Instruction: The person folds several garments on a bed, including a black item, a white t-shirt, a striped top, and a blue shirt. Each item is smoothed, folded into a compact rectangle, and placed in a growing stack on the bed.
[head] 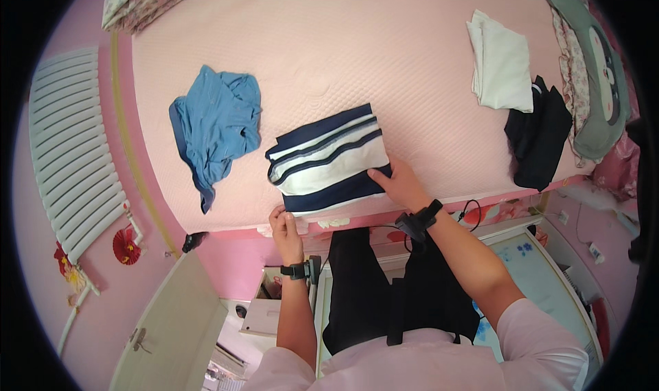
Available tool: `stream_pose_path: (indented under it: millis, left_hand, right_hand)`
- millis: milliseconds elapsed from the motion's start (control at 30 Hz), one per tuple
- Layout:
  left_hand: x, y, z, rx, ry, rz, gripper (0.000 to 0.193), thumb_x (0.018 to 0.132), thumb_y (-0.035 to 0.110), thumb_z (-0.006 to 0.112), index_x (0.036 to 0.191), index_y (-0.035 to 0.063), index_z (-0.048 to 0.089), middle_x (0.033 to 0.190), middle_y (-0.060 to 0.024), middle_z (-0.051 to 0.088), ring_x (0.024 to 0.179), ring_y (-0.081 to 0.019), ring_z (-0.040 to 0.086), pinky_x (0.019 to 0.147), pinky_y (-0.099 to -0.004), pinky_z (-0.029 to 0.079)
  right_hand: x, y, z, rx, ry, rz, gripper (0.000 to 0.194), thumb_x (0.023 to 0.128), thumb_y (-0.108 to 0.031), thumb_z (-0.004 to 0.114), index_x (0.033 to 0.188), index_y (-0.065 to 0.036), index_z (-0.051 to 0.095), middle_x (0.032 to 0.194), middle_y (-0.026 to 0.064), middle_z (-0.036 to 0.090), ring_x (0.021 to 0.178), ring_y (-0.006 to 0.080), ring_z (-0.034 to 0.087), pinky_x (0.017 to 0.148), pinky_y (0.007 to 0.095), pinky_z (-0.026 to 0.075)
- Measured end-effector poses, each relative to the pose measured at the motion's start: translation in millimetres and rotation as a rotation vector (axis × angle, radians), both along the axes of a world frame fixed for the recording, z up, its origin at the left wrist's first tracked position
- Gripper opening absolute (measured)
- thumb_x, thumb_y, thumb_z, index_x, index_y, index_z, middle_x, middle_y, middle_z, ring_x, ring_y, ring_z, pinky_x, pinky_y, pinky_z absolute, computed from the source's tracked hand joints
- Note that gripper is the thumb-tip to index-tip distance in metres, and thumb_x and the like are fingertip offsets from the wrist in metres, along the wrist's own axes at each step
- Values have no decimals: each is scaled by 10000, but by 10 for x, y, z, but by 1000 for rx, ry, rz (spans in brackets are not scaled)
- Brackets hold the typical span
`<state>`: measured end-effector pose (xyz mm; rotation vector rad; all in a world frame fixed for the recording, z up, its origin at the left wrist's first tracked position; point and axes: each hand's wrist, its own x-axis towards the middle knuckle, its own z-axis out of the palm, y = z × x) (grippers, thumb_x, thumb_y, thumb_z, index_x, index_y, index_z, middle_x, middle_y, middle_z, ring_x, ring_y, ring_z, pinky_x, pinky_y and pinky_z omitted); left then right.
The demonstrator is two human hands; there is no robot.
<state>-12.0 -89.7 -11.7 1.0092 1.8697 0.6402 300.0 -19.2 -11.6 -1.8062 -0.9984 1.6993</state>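
A folded garment (329, 159) with navy and white stripes lies on the bed in front of me, its layers showing along the left side. My right hand (401, 182) grips its near right edge, thumb on top and the other fingers hidden beneath. At the near left corner, my left hand (287, 236) has curled fingers right by the cloth; whether they pinch it is unclear. To the left, blue underwear-like shorts (221, 118) with a dark waistband lie crumpled and unfolded.
On the pink quilted bedspread (329, 46), a folded white cloth (499, 64) partly overlaps a black garment (540, 138) at right. Beyond are a grey animal-faced cushion (592, 77) and a floral pillow. Folded floral bedding (149, 2) sits far left. A white radiator (74, 149) and door (165, 324) stand left.
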Motion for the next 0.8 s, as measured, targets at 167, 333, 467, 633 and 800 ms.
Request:
stream_pose_path:
  millis: [167,333,467,633,800]
  left_hand:
    - [121,317,27,278,75,33,241,1025,200,671,1160,2,639,1224,-124,605,1088,-233,583,972,-354,458]
    - [193,1005,5,239,-80,119,161,1018,185,698,1021,31,649,960,-50,614,830,-147,542,786,-281,449]
    - [-22,1153,-151,93,-439,360,200,1106,244,570,994,84,612,829,34,547,754,-77,493,717,-244,429]
    - [-194,621,-212,-60,-255,-21,222,1071,253,621,1168,58,578,992,40,564,832,-55,478,754,-231,409]
    - [-223,434,-385,-106,-600,395,401,1122,326,510,1258,-32,626,1203,-102,688,1117,-180,634,1010,-346,493]
  right_hand:
    - [-13,-94,-236,84,10,-204,445,931,-240,778,1258,33,652,1168,189,729,1092,289,699,941,373,536]
    - [-97,36,-342,224,-43,-269,401,930,-242,777,1208,27,671,1098,170,746,1047,270,711,923,359,544]
    - [-98,98,-343,97,33,-247,406,918,-263,791,1177,35,692,1081,171,752,1000,251,714,889,355,553]
    - [-112,138,-346,13,125,-279,508,880,-333,835,1180,48,683,1102,168,746,1007,234,706,902,375,558]
    - [-91,235,-261,67,203,-249,363,935,-261,762,1141,32,705,1031,149,760,976,234,713,882,375,552]
